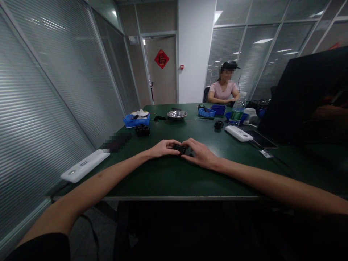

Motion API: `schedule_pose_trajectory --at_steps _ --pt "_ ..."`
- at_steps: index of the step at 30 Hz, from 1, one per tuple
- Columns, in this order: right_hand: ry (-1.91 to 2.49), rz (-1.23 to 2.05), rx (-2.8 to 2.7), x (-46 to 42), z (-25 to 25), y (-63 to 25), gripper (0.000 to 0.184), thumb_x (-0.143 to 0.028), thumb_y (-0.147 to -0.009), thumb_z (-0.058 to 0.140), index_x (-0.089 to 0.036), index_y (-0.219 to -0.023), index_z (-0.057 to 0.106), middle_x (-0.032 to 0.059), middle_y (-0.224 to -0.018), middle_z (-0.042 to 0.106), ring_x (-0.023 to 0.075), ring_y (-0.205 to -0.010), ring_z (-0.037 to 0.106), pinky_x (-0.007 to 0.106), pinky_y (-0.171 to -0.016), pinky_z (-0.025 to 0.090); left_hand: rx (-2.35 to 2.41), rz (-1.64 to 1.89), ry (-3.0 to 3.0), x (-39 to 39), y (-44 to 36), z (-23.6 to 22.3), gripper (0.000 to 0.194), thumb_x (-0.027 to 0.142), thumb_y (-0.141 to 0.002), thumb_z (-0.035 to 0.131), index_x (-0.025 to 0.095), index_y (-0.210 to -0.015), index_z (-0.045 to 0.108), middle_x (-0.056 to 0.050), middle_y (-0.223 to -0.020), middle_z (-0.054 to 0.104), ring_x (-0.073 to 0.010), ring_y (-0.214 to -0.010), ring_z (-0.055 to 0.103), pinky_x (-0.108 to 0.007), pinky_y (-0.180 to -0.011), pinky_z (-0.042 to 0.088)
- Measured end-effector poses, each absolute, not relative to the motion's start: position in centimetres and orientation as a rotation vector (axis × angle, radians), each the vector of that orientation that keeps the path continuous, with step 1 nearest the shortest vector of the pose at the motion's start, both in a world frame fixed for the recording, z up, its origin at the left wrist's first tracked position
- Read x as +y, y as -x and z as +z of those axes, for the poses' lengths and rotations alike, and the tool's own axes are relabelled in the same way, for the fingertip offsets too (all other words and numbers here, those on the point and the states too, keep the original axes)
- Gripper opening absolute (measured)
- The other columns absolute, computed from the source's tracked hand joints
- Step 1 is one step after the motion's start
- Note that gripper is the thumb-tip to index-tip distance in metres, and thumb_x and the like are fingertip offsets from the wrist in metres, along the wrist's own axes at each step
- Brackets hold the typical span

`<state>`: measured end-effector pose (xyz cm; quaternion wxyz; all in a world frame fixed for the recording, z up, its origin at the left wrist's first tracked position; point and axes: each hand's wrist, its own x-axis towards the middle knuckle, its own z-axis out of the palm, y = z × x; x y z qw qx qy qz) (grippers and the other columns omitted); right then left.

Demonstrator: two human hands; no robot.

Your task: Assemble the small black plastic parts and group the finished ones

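Note:
A small black part [178, 148], too dark for me to tell its kind, is between my two hands just above or on the green table [163, 181]. From the left, my left hand [164, 148] grips it between thumb and fingers. On the other side my right hand [199, 154] curls its thumb and fingers round the part's right end. Other black parts [143, 130] lie beyond my left hand, and one more black part [218, 125] lies beyond my right.
Farther back are a metal bowl [177, 115], a filled blue basket [136, 120] and another blue basket [206, 112]. A bottle [237, 111], white power bank [238, 133] and phone [262, 140] are at right; a dark monitor [304, 98] rises there. A person [223, 90] sits across.

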<state>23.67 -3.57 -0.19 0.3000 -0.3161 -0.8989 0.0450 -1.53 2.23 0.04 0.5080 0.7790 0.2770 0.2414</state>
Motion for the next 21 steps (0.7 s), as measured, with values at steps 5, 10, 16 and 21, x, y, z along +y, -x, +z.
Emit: schedule_pose_trajectory --at_steps 5,10,16,21 --pt "0.869 0.115 -2.348 -3.45 -0.36 -23.6 0.037 -0.037 -0.093 0.069 -0.022 -0.124 0.055 0.0093 -0.116 0.064 0.025 -0.101 0.064 0.042 -0.087 0.056 0.674 0.59 -1.866 2.25 1.51 0.0 0.053 0.03 -0.078 0.083 0.016 -0.126 0.065 -0.011 -0.129 0.069 -0.026 -0.122 0.065 -0.045 -0.111 0.044" --pt "0.901 0.134 -2.351 -3.33 -0.42 -23.65 0.034 -0.039 -0.094 0.067 -0.021 -0.122 0.057 0.0088 -0.111 0.065 0.0247 -0.097 0.064 0.042 -0.084 0.055 0.664 0.59 -1.864 2.25 1.52 -0.03 0.053 0.03 -0.078 0.083 0.017 -0.127 0.065 -0.011 -0.132 0.068 -0.0265 -0.124 0.064 -0.047 -0.113 0.043" --pt "0.84 0.102 -2.379 -3.49 -0.21 -23.68 0.036 -0.036 -0.094 0.068 -0.022 -0.125 0.055 0.0096 -0.117 0.062 0.0253 -0.102 0.063 0.042 -0.088 0.055 0.661 0.582 -1.867 2.49 1.61 -0.23 0.056 0.032 -0.078 0.083 0.016 -0.128 0.065 -0.012 -0.129 0.069 -0.0273 -0.123 0.064 -0.047 -0.113 0.042" --pt "0.867 0.1 -2.371 -3.5 -0.27 -23.55 0.035 -0.038 -0.095 0.067 -0.022 -0.125 0.056 0.0094 -0.114 0.064 0.0262 -0.102 0.063 0.044 -0.088 0.056 0.665 0.584 -1.859 2.53 1.55 -0.3 0.054 0.031 -0.078 0.083 0.017 -0.127 0.065 -0.011 -0.129 0.069 -0.0264 -0.124 0.064 -0.046 -0.113 0.043"
